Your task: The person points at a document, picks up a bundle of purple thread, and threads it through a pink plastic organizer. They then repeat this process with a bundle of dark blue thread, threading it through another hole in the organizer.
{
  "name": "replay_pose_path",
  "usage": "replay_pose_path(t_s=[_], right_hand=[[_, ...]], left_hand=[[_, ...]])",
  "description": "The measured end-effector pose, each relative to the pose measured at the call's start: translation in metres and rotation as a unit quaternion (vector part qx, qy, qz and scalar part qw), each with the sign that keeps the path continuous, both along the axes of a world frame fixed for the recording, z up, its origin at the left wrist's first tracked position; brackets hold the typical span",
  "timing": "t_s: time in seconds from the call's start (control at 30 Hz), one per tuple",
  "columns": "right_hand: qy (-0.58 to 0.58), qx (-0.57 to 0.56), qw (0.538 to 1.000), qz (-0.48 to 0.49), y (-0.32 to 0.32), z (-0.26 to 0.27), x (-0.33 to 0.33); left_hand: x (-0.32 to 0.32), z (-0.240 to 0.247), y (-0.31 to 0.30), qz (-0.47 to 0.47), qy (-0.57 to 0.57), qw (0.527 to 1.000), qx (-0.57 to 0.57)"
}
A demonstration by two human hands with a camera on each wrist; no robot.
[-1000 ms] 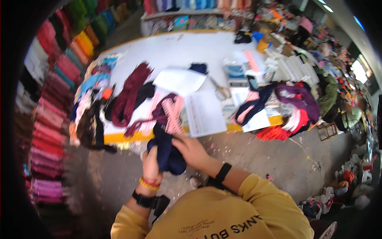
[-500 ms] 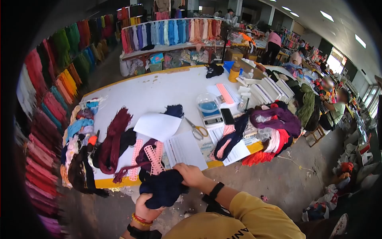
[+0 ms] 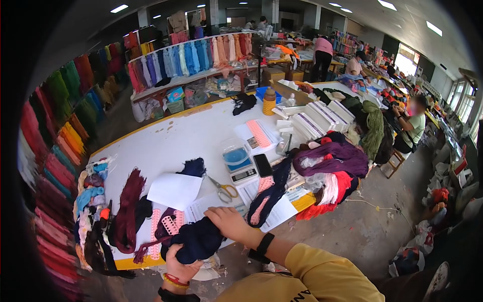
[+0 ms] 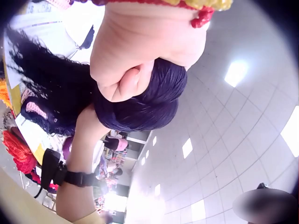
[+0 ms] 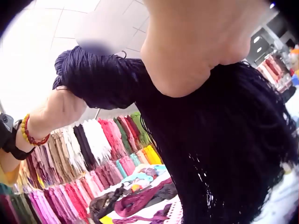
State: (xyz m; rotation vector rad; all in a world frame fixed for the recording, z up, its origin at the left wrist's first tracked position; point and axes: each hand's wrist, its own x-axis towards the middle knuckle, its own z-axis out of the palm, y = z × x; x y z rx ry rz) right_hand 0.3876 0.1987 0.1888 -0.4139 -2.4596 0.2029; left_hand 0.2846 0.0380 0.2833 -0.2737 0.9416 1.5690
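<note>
A thick navy yarn bundle [image 3: 198,241] is held in the air over the table's near edge. My left hand [image 3: 182,267] grips its lower end; the left wrist view shows curled fingers of this hand [image 4: 145,42] round the wound yarn [image 4: 140,109]. My right hand [image 3: 229,222] holds the bundle's upper right side, its fingertips partly hidden by yarn. In the right wrist view loose dark strands [image 5: 210,140] hang below the right hand [image 5: 196,46], and the left hand [image 5: 63,109] grips the wound end.
On the table [image 3: 201,118] lie maroon yarn [image 3: 128,211], white paper [image 3: 174,191], scissors [image 3: 224,191], a scale [image 3: 243,174] with a tub, a phone [image 3: 262,165] and pink perforated strips [image 3: 257,133]. A mixed yarn pile [image 3: 329,161] lies right. Hanging yarns line the left; people sit beyond.
The head view has tilted up and shifted, showing more of the room. The bundle, earlier folded compactly below the table edge, is now spread between both hands over that edge.
</note>
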Motion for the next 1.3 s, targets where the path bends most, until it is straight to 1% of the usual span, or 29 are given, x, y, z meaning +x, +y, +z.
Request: replay_pose_path(t_s=[0.03, 0.07, 0.1, 0.13, 0.17, 0.2, 0.23, 0.3, 0.33, 0.4, 0.47, 0.53, 0.63, 0.67, 0.7, 0.77, 0.83, 0.87, 0.9, 0.97, 1.03, 1.07, 1.1, 1.13, 1.17, 1.2, 1.23, 1.27, 1.3], right_hand=[[0.02, 0.034, 0.999, -0.025, 0.013, 0.0, 0.006], [-0.008, 0.024, 0.999, -0.038, 0.027, -0.004, 0.012], [-0.036, 0.014, 0.998, -0.049, 0.041, -0.01, 0.018], [-0.064, 0.004, 0.996, -0.06, 0.056, -0.017, 0.025], [-0.003, 0.003, 0.998, -0.067, 0.073, -0.028, 0.031], [-0.005, -0.003, 0.996, -0.085, 0.086, -0.036, 0.042], [-0.007, -0.009, 0.995, -0.102, 0.096, -0.044, 0.054], [-0.027, -0.01, 0.992, -0.125, 0.11, -0.062, 0.065], [-0.018, -0.017, 0.993, -0.118, 0.11, -0.068, 0.069], [0.001, -0.029, 0.994, -0.107, 0.114, -0.072, 0.077], [-0.009, -0.09, 0.993, -0.077, 0.114, -0.073, 0.082], [-0.013, -0.139, 0.99, -0.034, 0.111, -0.064, 0.088], [-0.099, -0.264, 0.959, 0.005, 0.102, -0.05, 0.099], [-0.113, -0.307, 0.945, 0.02, 0.101, -0.039, 0.104], [-0.091, -0.333, 0.938, 0.04, 0.102, -0.046, 0.107], [-0.084, -0.362, 0.925, 0.075, 0.099, -0.054, 0.107], [-0.062, -0.32, 0.94, 0.103, 0.089, -0.008, 0.113], [-0.037, -0.288, 0.948, 0.13, 0.087, 0.006, 0.111], [-0.014, -0.303, 0.939, 0.161, 0.085, 0.023, 0.108], [0.029, -0.331, 0.916, 0.224, 0.084, 0.048, 0.099], [0.024, -0.434, 0.848, 0.303, 0.085, 0.021, 0.08], [0.02, -0.483, 0.806, 0.34, 0.086, 0.006, 0.071], [-0.046, -0.406, 0.887, 0.217, 0.089, 0.024, 0.077], [-0.133, -0.323, 0.932, 0.097, 0.092, 0.043, 0.082], [-0.188, -0.252, 0.949, -0.012, 0.103, 0.042, 0.082], [-0.104, -0.186, 0.977, -0.014, 0.111, 0.031, 0.083], [-0.074, -0.162, 0.984, -0.015, 0.114, 0.009, 0.075], [-0.096, -0.15, 0.983, -0.038, 0.115, -0.003, 0.069], [-0.095, -0.161, 0.981, -0.056, 0.115, -0.008, 0.063]], left_hand=[[-0.016, -0.026, -0.002, -0.054, -0.015, 0.997, 0.045], [-0.024, -0.041, -0.001, -0.107, -0.029, 0.99, 0.092], [-0.021, -0.042, 0.004, -0.128, -0.039, 0.986, 0.101], [-0.01, -0.044, 0.009, -0.131, -0.013, 0.987, 0.097], [0.002, -0.053, 0.009, -0.135, 0.12, 0.981, 0.07], [0.006, -0.047, 0.015, -0.175, 0.002, 0.973, 0.151], [0.01, -0.041, 0.021, -0.225, -0.111, 0.945, 0.211], [0.018, -0.042, 0.028, -0.265, 0.078, 0.949, 0.155], [0.022, -0.042, 0.032, -0.285, 0.17, 0.936, 0.121], [0.026, -0.032, 0.043, -0.336, 0.398, 0.839, 0.158], [0.031, -0.018, 0.045, -0.36, 0.6, 0.691, 0.183], [0.016, -0.027, 0.045, -0.266, 0.716, 0.608, 0.216], [0.022, -0.015, 0.052, -0.15, 0.743, 0.625, 0.185], [0.02, -0.012, 0.057, -0.137, 0.779, 0.587, 0.173], [0.018, -0.009, 0.061, -0.122, 0.813, 0.547, 0.159], [-0.003, -0.013, 0.066, -0.147, 0.909, 0.372, 0.12], [-0.015, -0.017, 0.068, -0.167, 0.965, 0.188, 0.071], [-0.001, -0.015, 0.072, -0.138, 0.946, 0.269, 0.114], [0.024, -0.01, 0.078, -0.108, 0.918, 0.348, 0.155], [0.036, -0.001, 0.088, -0.121, 0.821, 0.526, 0.185], [0.028, 0.009, 0.098, -0.201, 0.663, 0.703, 0.158], [0.022, 0.012, 0.103, -0.237, 0.566, 0.776, 0.143], [0.015, 0.014, 0.107, -0.269, 0.46, 0.837, 0.126], [0.008, 0.014, 0.109, -0.296, 0.345, 0.884, 0.107], [0.0, 0.011, 0.108, -0.32, 0.223, 0.917, 0.085], [-0.023, -0.008, 0.107, -0.369, 0.226, 0.9, 0.045], [-0.024, -0.003, 0.108, -0.413, 0.332, 0.848, 0.021], [-0.023, 0.012, 0.114, -0.45, 0.43, 0.783, -0.011], [-0.029, 0.021, 0.117, -0.466, 0.457, 0.758, -0.001]])
